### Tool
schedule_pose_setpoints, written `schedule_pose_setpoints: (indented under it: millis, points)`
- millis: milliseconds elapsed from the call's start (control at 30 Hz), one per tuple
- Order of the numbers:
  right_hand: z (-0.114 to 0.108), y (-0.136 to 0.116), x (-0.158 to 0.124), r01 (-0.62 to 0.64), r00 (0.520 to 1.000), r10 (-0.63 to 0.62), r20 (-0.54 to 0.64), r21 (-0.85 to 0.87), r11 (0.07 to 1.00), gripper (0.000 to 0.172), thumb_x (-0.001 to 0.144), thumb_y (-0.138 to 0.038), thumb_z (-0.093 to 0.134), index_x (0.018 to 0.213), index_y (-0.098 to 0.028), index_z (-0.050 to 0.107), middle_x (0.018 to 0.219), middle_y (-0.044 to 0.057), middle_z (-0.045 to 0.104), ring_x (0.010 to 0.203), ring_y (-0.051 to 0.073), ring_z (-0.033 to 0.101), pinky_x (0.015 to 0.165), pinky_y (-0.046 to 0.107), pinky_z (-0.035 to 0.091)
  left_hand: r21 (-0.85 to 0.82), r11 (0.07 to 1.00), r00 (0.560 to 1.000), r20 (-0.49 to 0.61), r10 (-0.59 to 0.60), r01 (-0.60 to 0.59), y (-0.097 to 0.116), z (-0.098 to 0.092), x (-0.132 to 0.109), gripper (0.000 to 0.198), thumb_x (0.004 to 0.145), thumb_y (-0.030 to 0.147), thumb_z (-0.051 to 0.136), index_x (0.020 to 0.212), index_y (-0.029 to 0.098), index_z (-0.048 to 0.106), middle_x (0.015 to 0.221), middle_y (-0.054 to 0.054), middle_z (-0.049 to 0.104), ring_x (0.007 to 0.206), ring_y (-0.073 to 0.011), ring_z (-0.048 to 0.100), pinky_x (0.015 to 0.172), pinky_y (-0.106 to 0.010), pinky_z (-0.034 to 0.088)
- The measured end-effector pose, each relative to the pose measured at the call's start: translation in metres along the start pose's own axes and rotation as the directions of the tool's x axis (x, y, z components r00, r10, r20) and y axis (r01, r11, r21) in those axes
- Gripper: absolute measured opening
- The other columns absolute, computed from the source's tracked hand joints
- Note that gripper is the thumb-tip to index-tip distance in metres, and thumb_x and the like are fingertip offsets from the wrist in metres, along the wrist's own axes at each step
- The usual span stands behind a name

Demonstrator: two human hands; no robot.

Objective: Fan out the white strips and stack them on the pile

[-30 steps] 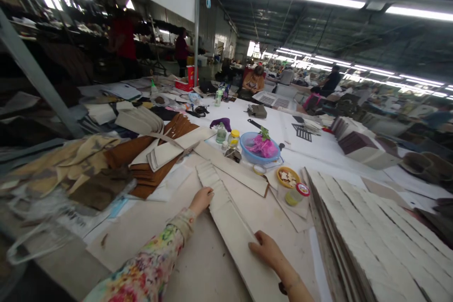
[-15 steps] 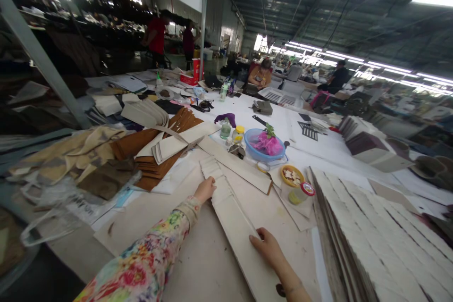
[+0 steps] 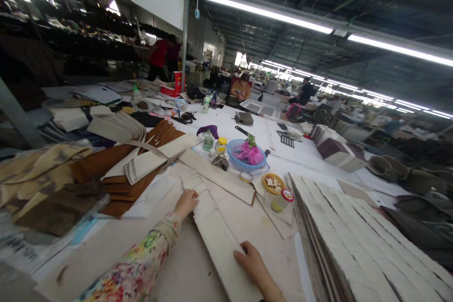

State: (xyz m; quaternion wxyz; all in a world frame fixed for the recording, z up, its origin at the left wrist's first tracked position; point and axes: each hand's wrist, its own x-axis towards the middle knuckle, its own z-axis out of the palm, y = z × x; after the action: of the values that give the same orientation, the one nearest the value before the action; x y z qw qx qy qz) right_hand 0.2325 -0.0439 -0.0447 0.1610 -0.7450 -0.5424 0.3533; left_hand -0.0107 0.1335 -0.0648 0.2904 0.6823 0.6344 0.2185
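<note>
A stack of long off-white strips lies slantwise on the pale board in front of me. Its far end is fanned into overlapping steps, and the near end runs out of the bottom of the view. My left hand pinches the stack's left edge by the fanned part, fingers closed. Lower down, my right hand grips the right edge, with the thumb on top and some fingers hidden. Just beyond the stack, a single long pale piece lies across the board. I cannot make out the strips' material.
Left are brown sheets under more pale strips, and camouflage cloth. Beyond stand glass jars and a blue basin holding a pink bag. A yellow bowl and red-lidded jar sit near a large layered stack at right.
The view has swung right and up, so the table's things appear further left and slightly lower. Both hands keep their hold on the strips, in nearly the same places.
</note>
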Motion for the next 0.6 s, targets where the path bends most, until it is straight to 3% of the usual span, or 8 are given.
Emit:
schedule_pose_setpoints:
  millis: [133, 267, 300, 367, 433, 500, 600]
  points:
    - [0.002, -0.001, -0.001, -0.012, 1.000, 0.011, -0.011, -0.031, 0.999, 0.017, 0.069, -0.031, 0.044, 0.079, -0.019, 0.050, 0.083, 0.005, 0.062, 0.081, 0.018, 0.058, 0.072, 0.029, 0.043, -0.142, 0.990, 0.999, 0.040, -0.017, 0.023, -0.002, -0.001, 0.012, 0.006, 0.064, 0.010, 0.055, 0.068, 0.015, 0.055, 0.073, -0.003, 0.056, 0.077, -0.0155, 0.054, 0.072, -0.024, 0.039]
    - [0.001, -0.005, -0.005, -0.006, 0.998, -0.001, -0.062, -0.121, 0.993, 0.020, 0.069, -0.030, 0.045, 0.083, -0.019, 0.051, 0.091, 0.008, 0.061, 0.088, 0.020, 0.056, 0.079, 0.030, 0.041, -0.320, 0.941, 0.991, 0.112, -0.075, 0.107, -0.002, -0.005, 0.009, 0.007, 0.071, 0.020, 0.053, 0.075, 0.014, 0.055, 0.074, -0.003, 0.060, 0.075, -0.0150, 0.057, 0.066, -0.023, 0.043]
    - [0.000, -0.006, -0.006, 0.003, 0.997, -0.014, -0.080, -0.140, 0.990, 0.020, 0.068, -0.031, 0.045, 0.083, -0.018, 0.051, 0.091, 0.009, 0.060, 0.088, 0.021, 0.056, 0.080, 0.030, 0.041, -0.435, 0.886, 0.980, 0.176, -0.090, 0.160, -0.001, -0.006, 0.004, 0.014, 0.072, 0.026, 0.053, 0.080, 0.014, 0.055, 0.080, -0.004, 0.062, 0.079, -0.0159, 0.058, 0.066, -0.024, 0.044]
    - [-0.001, -0.007, -0.008, 0.031, 0.993, -0.047, -0.105, -0.154, 0.988, 0.020, 0.068, -0.031, 0.045, 0.081, -0.017, 0.051, 0.089, 0.010, 0.059, 0.087, 0.021, 0.055, 0.079, 0.030, 0.041, -0.658, 0.691, 0.933, 0.354, -0.066, 0.299, 0.001, -0.008, -0.011, 0.031, 0.071, 0.038, 0.057, 0.092, 0.015, 0.055, 0.094, -0.007, 0.063, 0.088, -0.0190, 0.057, 0.068, -0.026, 0.046]
    - [-0.002, -0.007, -0.010, 0.059, 0.991, -0.076, -0.110, -0.150, 0.987, 0.021, 0.068, -0.031, 0.044, 0.081, -0.016, 0.052, 0.087, 0.011, 0.058, 0.086, 0.022, 0.055, 0.078, 0.032, 0.041, -0.751, 0.510, 0.865, 0.501, 0.026, 0.420, 0.004, -0.009, -0.028, 0.047, 0.064, 0.043, 0.064, 0.101, 0.016, 0.053, 0.105, -0.010, 0.060, 0.096, -0.0222, 0.055, 0.073, -0.029, 0.046]
    - [-0.001, -0.005, -0.009, 0.084, 0.989, -0.100, -0.113, -0.138, 0.987, 0.025, 0.069, -0.032, 0.044, 0.085, -0.014, 0.053, 0.089, 0.011, 0.058, 0.087, 0.022, 0.054, 0.080, 0.033, 0.041, -0.767, 0.436, 0.822, 0.561, 0.097, 0.471, 0.007, -0.010, -0.043, 0.056, 0.058, 0.042, 0.070, 0.104, 0.016, 0.052, 0.109, -0.011, 0.059, 0.100, -0.0247, 0.054, 0.077, -0.033, 0.046]
    - [0.001, 0.003, -0.007, 0.125, 0.983, -0.137, -0.122, -0.103, 0.987, 0.039, 0.068, -0.029, 0.045, 0.103, -0.012, 0.051, 0.096, 0.012, 0.056, 0.092, 0.022, 0.052, 0.083, 0.032, 0.040, -0.786, 0.410, 0.809, 0.564, 0.166, 0.463, 0.012, -0.014, -0.059, 0.058, 0.056, 0.039, 0.072, 0.106, 0.016, 0.053, 0.109, -0.011, 0.059, 0.103, -0.0265, 0.052, 0.082, -0.036, 0.044]
